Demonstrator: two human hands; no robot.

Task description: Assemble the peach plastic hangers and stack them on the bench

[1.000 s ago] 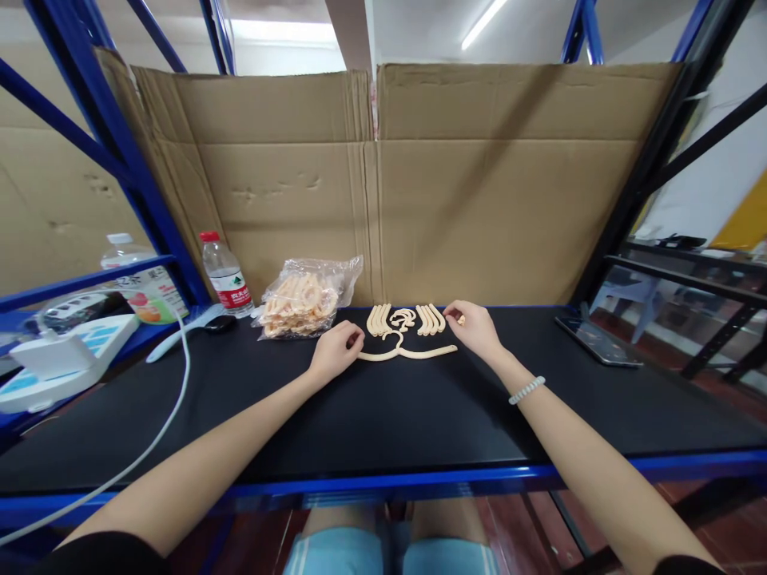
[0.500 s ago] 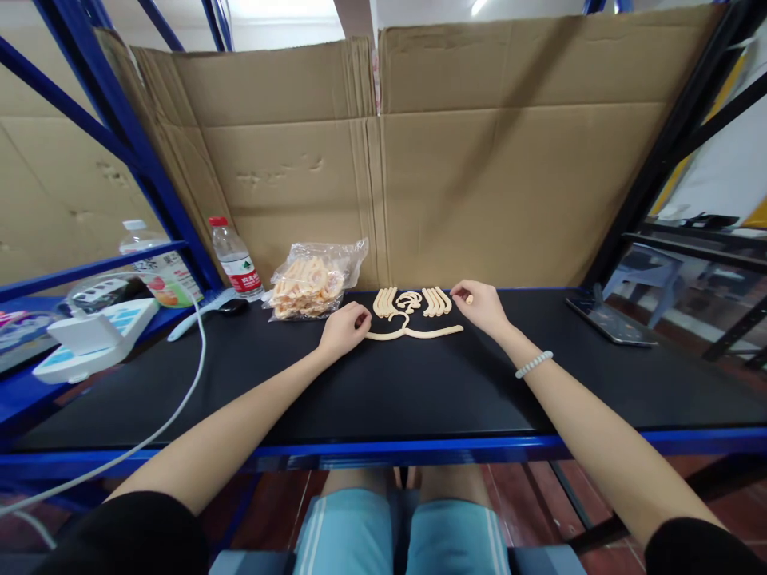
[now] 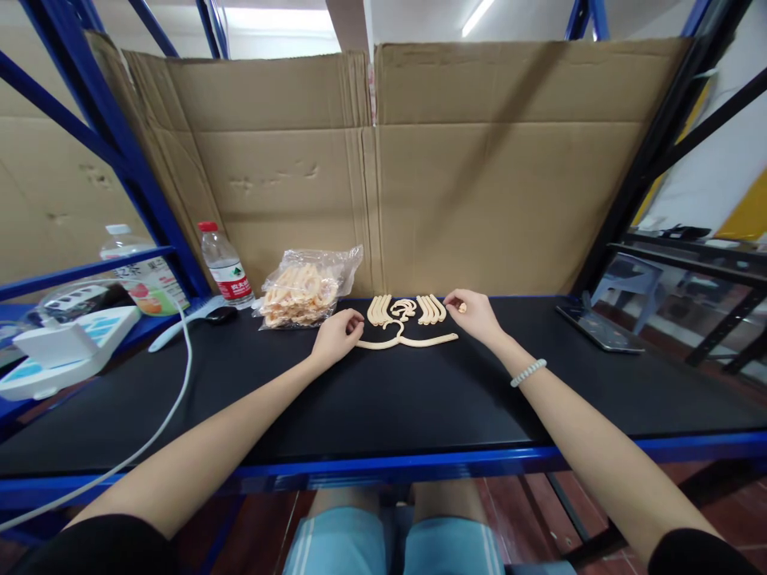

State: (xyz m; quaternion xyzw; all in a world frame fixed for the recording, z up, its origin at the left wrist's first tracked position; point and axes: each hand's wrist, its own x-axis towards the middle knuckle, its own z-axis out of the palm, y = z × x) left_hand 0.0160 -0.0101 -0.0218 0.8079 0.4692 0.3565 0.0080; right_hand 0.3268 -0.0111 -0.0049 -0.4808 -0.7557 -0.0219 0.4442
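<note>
On the black tabletop lies a small beige clothes hanger [image 3: 427, 342], its two arms spread out and its hook pointing away from me. My left hand [image 3: 337, 337] rests at the hanger's left end with curled fingers, covering that tip; whether it grips anything is hidden. Behind the hanger, loose beige hanger arms [image 3: 379, 310] form a left row, and more hanger arms [image 3: 430, 310] form a right row. Loose hooks [image 3: 403, 309] lie between these rows. My right hand [image 3: 479, 318] is closed beside the right row, a beige piece [image 3: 462, 307] showing inside its fingers.
A clear plastic bag [image 3: 303, 291] full of beige pieces sits left of the rows. Further left stand a water bottle [image 3: 226, 267] and a white power strip [image 3: 77, 351] with a cable. A phone [image 3: 599, 327] lies at right. Cardboard [image 3: 509, 184] walls off the back.
The view has tilted up a little, so the table scene sits slightly lower and further left. Both hands stay at nearly the same places beside the hanger and rows.
</note>
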